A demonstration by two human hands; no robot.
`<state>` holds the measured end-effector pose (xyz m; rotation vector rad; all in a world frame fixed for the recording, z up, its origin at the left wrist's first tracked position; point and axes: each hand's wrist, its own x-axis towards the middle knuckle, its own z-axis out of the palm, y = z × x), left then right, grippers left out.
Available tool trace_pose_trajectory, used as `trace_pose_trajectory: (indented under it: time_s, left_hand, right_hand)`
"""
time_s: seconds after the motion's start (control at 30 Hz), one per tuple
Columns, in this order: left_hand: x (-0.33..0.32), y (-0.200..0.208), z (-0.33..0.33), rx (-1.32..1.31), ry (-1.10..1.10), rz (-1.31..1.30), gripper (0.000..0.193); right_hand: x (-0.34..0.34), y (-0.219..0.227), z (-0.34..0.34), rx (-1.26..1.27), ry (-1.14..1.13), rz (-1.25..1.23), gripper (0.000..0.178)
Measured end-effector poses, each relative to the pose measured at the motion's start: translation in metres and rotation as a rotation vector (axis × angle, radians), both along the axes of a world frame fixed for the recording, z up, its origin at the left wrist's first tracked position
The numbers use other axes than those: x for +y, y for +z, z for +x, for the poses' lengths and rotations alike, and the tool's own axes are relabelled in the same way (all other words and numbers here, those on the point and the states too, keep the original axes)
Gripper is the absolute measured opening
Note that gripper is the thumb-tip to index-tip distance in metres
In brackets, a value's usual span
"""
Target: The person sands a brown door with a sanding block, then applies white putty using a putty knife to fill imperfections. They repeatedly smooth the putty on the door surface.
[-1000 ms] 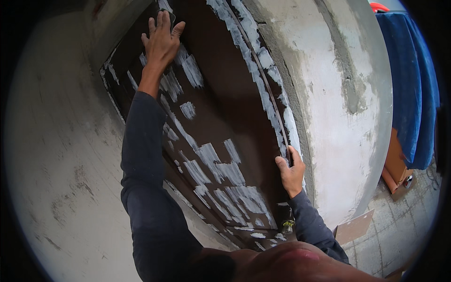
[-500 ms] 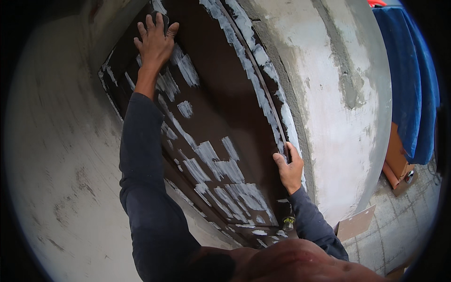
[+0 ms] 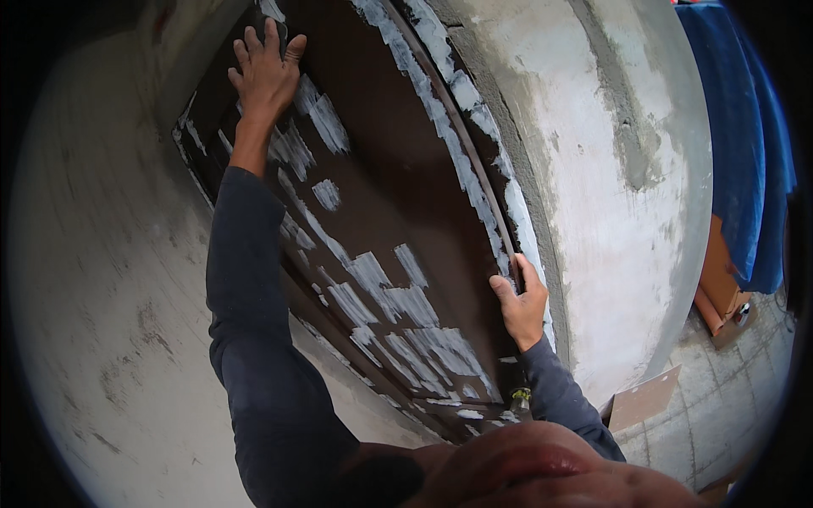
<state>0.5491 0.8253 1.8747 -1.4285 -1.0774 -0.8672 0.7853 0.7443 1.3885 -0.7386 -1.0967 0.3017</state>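
A dark brown door (image 3: 398,178) with raised trim and streaky patches of white filler (image 3: 326,123) stands before me. High on its left side, my left hand (image 3: 269,80) presses with fingers spread over a dark flat pad, mostly hidden under the palm and fingertips. White smears lie just above and below that hand. Lower down on the right, my right hand (image 3: 522,309) is closed around the door's long edge strip (image 3: 461,127), thumb on the face side and fingers on the outer side. A metal door knob (image 3: 519,398) sits below my right hand.
A bare plastered wall (image 3: 110,254) flanks the door on the left, and a rough whitewashed wall (image 3: 610,254) on the right. Beyond it hang blue covers (image 3: 745,152) near an orange-brown board (image 3: 720,271). A flat tan panel (image 3: 645,398) leans over the tiled floor (image 3: 703,423).
My left hand has slid slightly up and to the left across the door's surface. The right hand keeps its grip on the edge strip.
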Motion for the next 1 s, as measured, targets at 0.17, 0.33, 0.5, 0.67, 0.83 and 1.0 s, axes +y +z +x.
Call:
trace_pose_trajectory:
  time_s: [0.17,0.33,0.5,0.67,0.83,1.0]
  left_hand:
    - [-0.010,-0.007,-0.001,0.021,-0.093,0.011,0.088]
    - [0.002,-0.012,-0.013,0.056,-0.167,0.130,0.085]
    - [0.006,-0.008,-0.011,0.020,0.014,0.011,0.083]
    - [-0.045,-0.007,0.033,0.094,-0.357,0.009,0.078]
    - [-0.106,-0.164,-0.005,-0.447,-0.975,-0.045,0.043]
    - [-0.133,-0.263,-0.055,-0.837,-1.530,-0.937,0.033]
  right_hand:
    - [0.007,0.001,-0.005,0.009,0.034,-0.010,0.060]
    - [0.006,0.001,-0.006,-0.015,0.021,-0.045,0.060]
    - [-0.001,-0.002,0.002,-0.014,0.027,-0.045,0.061]
    - [-0.005,-0.001,0.008,0.010,-0.009,-0.004,0.060]
    - [-0.028,0.018,-0.004,-0.151,-0.128,-0.059,0.063]
    - [-0.073,0.079,-0.047,-0.068,0.101,0.169,0.089]
